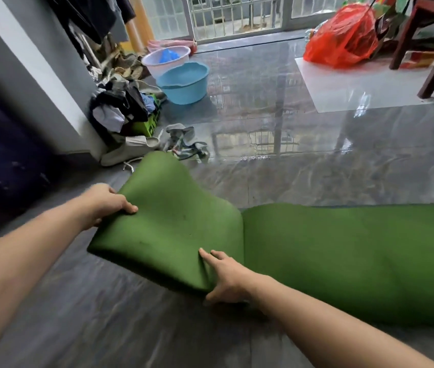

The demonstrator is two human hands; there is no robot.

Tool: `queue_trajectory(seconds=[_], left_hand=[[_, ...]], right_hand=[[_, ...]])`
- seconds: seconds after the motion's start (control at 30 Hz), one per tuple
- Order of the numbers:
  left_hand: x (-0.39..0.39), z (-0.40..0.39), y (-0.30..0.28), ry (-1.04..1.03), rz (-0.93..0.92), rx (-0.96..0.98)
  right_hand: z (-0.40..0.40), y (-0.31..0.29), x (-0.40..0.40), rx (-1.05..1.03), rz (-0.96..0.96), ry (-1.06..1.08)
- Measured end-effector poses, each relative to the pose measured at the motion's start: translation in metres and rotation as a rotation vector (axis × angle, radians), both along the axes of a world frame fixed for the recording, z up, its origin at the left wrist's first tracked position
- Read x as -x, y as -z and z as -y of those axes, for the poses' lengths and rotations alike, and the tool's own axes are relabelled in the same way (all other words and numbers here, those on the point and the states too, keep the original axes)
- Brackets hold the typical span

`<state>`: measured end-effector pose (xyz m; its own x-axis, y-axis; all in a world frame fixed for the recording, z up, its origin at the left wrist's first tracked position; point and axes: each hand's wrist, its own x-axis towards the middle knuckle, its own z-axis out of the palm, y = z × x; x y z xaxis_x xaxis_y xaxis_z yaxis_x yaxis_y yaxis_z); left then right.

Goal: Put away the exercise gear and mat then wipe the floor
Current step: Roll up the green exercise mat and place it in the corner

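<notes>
**Green mat lifted at its left end**

Grey glossy tile floor (316, 168) runs to a far barred window. At far left a clothes pile (123, 107) sits by the wall, then two basins, one pale (165, 59) and one blue (184, 83), and far right one red bag (343, 35) beside a wooden chair (428, 49). One mat (343, 261) lies near, long axis left to right, its left end curled up. Two hands grasp that end: left hand (107, 203) far edge, right hand (226, 277) near edge.
</notes>
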<state>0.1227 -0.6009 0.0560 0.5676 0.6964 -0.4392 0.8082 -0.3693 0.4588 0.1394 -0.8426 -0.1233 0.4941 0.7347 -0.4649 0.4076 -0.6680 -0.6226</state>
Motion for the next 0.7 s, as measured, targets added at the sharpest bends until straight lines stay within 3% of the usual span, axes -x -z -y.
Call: queue_trajectory(seconds=[0.1,0.17,0.23,0.33,0.4,0.5,0.6,0.7], left_hand=[[-0.012,0.023,-0.014,0.12,-0.078,-0.103],[-0.026,0.053,-0.019,0.218,-0.054,-0.241],[-0.041,0.097,-0.025,0.355,-0.026,-0.374],[-0.06,0.182,-0.028,0.573,-0.034,-0.532],[-0.071,0.246,-0.024,0.706,-0.027,-0.58],[-0.08,0.333,-0.012,0.85,0.06,-0.509],[-0.068,0.396,0.008,0.959,0.161,-0.289],[-0.048,0.418,0.034,1.08,0.195,-0.123]], right_hand=[[0.004,-0.012,-0.007,-0.044,-0.293,0.056],[0.027,-0.028,-0.026,-0.087,-0.383,0.135],[0.057,-0.047,-0.047,-0.149,-0.437,0.318],[0.11,-0.082,-0.081,-0.399,-0.611,0.686],[0.145,-0.108,-0.098,-0.559,-0.715,0.803],[0.197,-0.123,-0.104,-0.597,-0.72,0.859],[0.257,-0.111,-0.101,-0.588,-0.731,0.978],[0.313,-0.088,-0.1,-0.425,-0.72,1.058]])
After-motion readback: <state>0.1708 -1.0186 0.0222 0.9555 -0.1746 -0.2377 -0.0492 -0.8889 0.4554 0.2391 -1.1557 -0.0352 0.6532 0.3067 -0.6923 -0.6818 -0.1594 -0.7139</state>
